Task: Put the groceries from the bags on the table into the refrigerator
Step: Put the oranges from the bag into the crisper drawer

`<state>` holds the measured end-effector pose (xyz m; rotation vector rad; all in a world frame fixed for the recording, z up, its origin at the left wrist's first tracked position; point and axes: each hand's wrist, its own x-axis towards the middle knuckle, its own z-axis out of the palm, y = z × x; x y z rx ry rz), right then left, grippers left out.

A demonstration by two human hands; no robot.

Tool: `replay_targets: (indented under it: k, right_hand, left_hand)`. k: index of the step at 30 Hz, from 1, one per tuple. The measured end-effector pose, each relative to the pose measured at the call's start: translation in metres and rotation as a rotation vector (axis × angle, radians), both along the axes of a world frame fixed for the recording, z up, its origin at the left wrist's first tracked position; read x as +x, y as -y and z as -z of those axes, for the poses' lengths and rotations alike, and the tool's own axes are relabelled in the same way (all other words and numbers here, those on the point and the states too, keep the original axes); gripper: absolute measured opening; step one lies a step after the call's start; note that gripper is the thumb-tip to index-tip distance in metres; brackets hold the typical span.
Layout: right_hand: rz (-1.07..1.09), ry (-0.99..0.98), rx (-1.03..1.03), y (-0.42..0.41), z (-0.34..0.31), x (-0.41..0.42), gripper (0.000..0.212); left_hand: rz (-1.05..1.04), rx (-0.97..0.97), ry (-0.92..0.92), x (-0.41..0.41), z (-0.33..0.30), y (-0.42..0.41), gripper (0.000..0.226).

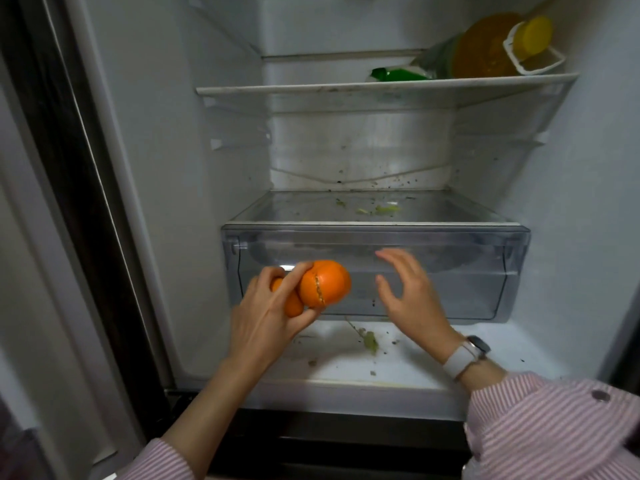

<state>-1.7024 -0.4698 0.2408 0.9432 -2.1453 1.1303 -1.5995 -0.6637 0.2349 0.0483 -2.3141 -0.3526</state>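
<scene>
My left hand (266, 313) grips two oranges in front of the open refrigerator: a large orange (327, 282) with a split in its peel, and a smaller orange (292, 304) tucked under my fingers. They hang just in front of the left part of the clear crisper drawer (485, 258), which sits pushed in. My right hand (412, 292) hovers open in front of the drawer's middle, fingers spread and relaxed, holding nothing. A white watch sits on that wrist.
A glass shelf (346, 209) above the drawer carries green scraps. The upper shelf (311, 89) holds an orange-filled bottle with a yellow cap (491, 46) lying on its side and a green packet (398, 74). Crumbs and a leaf scrap litter the fridge floor (370, 341). The dark door frame (69, 168) stands left.
</scene>
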Motion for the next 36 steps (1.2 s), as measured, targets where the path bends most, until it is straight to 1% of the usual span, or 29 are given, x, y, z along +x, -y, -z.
replay_targets:
  k: [1,2,4,5,6,10,13,15,20,24,26,27,28,29,30,32,33,34,36]
  right_hand:
    - [0.172,-0.199,0.102,0.001,-0.001,-0.014,0.038]
    - [0.309,-0.340,0.223,0.002,-0.005,-0.027,0.045]
    - [0.452,-0.464,0.443,0.007,-0.015,-0.048,0.060]
    - [0.489,-0.493,0.494,0.010,-0.020,-0.055,0.063]
    - [0.511,-0.522,0.504,0.013,-0.024,-0.060,0.062]
    - [0.470,-0.630,0.491,0.013,-0.039,-0.065,0.047]
    - [0.378,-0.671,0.455,0.004,-0.046,-0.057,0.042]
    - [0.307,-0.658,0.424,-0.003,-0.050,-0.046,0.040]
    - [0.115,-0.480,0.517,-0.025,-0.074,-0.014,0.037]
    - [-0.041,-0.298,0.583,-0.040,-0.091,0.014,0.037]
    - [-0.098,-0.192,0.608,-0.045,-0.097,0.025,0.033]
    - [-0.124,-0.155,0.590,-0.046,-0.101,0.028,0.031]
    - [-0.152,-0.104,0.530,-0.047,-0.105,0.030,0.030]
    - [-0.190,-0.021,0.418,-0.045,-0.109,0.030,0.031]
    - [-0.246,0.092,0.261,-0.042,-0.115,0.030,0.035]
    - [-0.388,0.349,-0.033,-0.031,-0.130,0.028,0.053]
    - [-0.441,0.459,-0.108,-0.025,-0.139,0.026,0.064]
    - [-0.460,0.521,-0.106,-0.019,-0.146,0.025,0.072]
    - [-0.405,0.472,0.076,-0.009,-0.158,0.025,0.075]
  left_hand:
    - [-0.015,0.022,-0.014,0.000,-0.004,0.004,0.061]
    - [-0.033,0.042,-0.031,0.000,-0.009,0.007,0.061]
    - [-0.068,0.073,-0.066,-0.002,-0.018,0.014,0.061]
    - [-0.081,0.077,-0.080,-0.003,-0.023,0.016,0.061]
    - [-0.091,0.076,-0.090,-0.004,-0.028,0.018,0.061]
    - [-0.107,0.073,-0.125,-0.005,-0.052,0.021,0.057]
    - [-0.147,0.057,-0.148,-0.004,-0.072,0.022,0.058]
    - [-0.163,0.034,-0.171,-0.003,-0.085,0.022,0.059]
    - [-0.142,-0.013,-0.143,-0.005,-0.111,0.015,0.060]
    - [-0.110,-0.057,-0.143,-0.008,-0.116,0.005,0.059]
    - [-0.088,-0.064,-0.140,-0.009,-0.116,0.000,0.059]
    - [-0.079,-0.064,-0.138,-0.010,-0.116,-0.002,0.059]
    - [-0.070,-0.066,-0.130,-0.010,-0.117,-0.003,0.059]
    - [-0.061,-0.072,-0.119,-0.010,-0.117,-0.005,0.060]
    - [-0.049,-0.082,-0.111,-0.010,-0.117,-0.006,0.060]
    - [-0.016,-0.103,-0.104,-0.010,-0.116,-0.009,0.059]
    - [0.004,-0.111,-0.101,-0.010,-0.117,-0.011,0.059]
    - [0.022,-0.118,-0.101,-0.010,-0.118,-0.013,0.060]
    - [0.051,-0.133,-0.101,-0.012,-0.119,-0.016,0.061]
